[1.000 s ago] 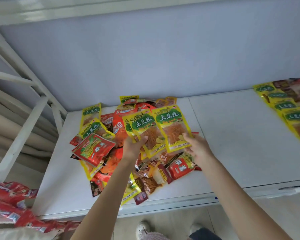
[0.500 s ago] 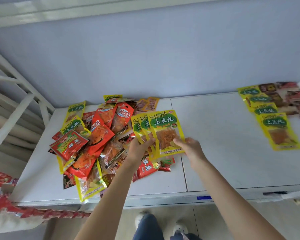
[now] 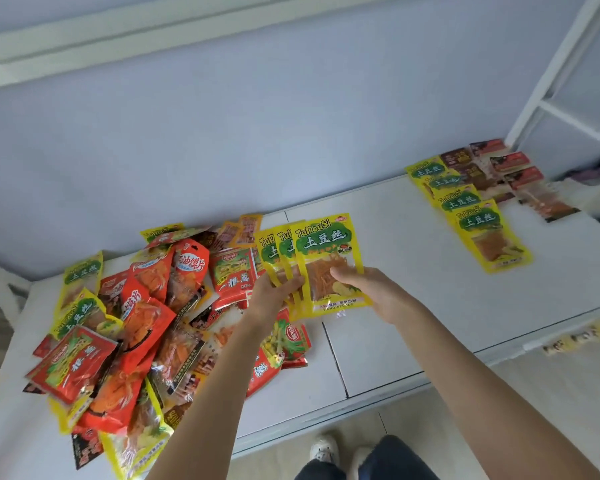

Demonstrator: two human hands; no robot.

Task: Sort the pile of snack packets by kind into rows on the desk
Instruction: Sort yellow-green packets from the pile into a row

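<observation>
Since the frame half a second ago the fan of yellow packets [image 3: 321,263] is lifted a little higher and further right of the pile [image 3: 146,327], and the view has swung right: more of the sorted rows and a white frame post [image 3: 551,67] now show at the far right.

Left hand [image 3: 274,294]: fingers curled round the lower edges of the two rear yellow packets, thumb on top. Right hand [image 3: 371,289]: thumb pressed on the front packet's clear window, fingers behind it, so it grips that packet. Both hands grasp; neither is released.

Count: three yellow packets in the fan, overlapping, only the front one fully visible. They are held above the white bench [image 3: 395,306], between the pile and the rows.

Sorted row of yellow packets [image 3: 471,209] at the far right of the bench: four, overlapped like shingles, nearest one fully shown. Beside it a row of dark brown packets [image 3: 465,168] and a row of red-topped packets [image 3: 523,178]; blur prevents a count of either.

Pile, left on the bench: red, orange and yellow packets heaped together, too overlapped to count. At least three more yellow ones lie at its left side. The left forearm covers part of the pile. Bottom packets are cut off by the frame edge.

Two shoes [image 3: 340,452] show on the floor under the bench edge.
</observation>
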